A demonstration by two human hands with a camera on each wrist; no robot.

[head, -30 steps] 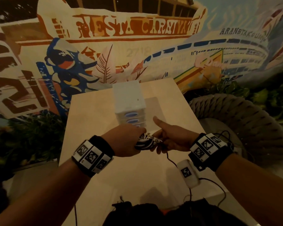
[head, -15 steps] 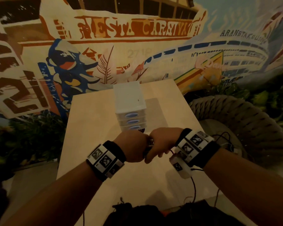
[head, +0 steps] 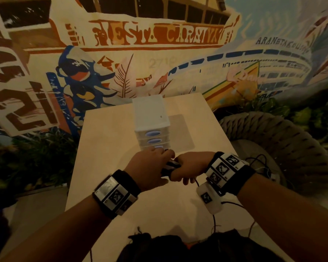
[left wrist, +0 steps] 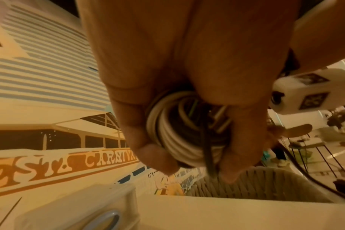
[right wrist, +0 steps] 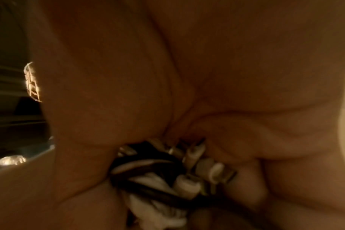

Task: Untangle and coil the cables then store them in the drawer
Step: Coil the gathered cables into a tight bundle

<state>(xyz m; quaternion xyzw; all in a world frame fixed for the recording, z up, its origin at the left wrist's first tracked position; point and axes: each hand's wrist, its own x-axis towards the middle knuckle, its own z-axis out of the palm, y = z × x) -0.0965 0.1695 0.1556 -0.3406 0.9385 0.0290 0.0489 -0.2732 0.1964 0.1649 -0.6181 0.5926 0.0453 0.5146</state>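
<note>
Wooden table [head: 106,140], both hands' fingers [left wrist: 158,157] gripping cable coil [left wrist: 179,137]

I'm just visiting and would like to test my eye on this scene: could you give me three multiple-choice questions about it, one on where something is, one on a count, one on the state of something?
1. Where does the white drawer unit stand?
A. On the pale table, just beyond the hands
B. On the floor under the table
C. On the woven chair

2. How many blue oval handles show on its front in the head view?
A. One
B. Three
C. Six

3. What state is the cable bundle in?
A. Stretched straight across the table
B. Lying inside an open drawer
C. Coiled and gripped by both hands

Answers:
1 A: it sits on the table ahead of the left hand and right hand.
2 B: three ovals are stacked there.
3 C: fingers of both hands curl round the loops.
</note>
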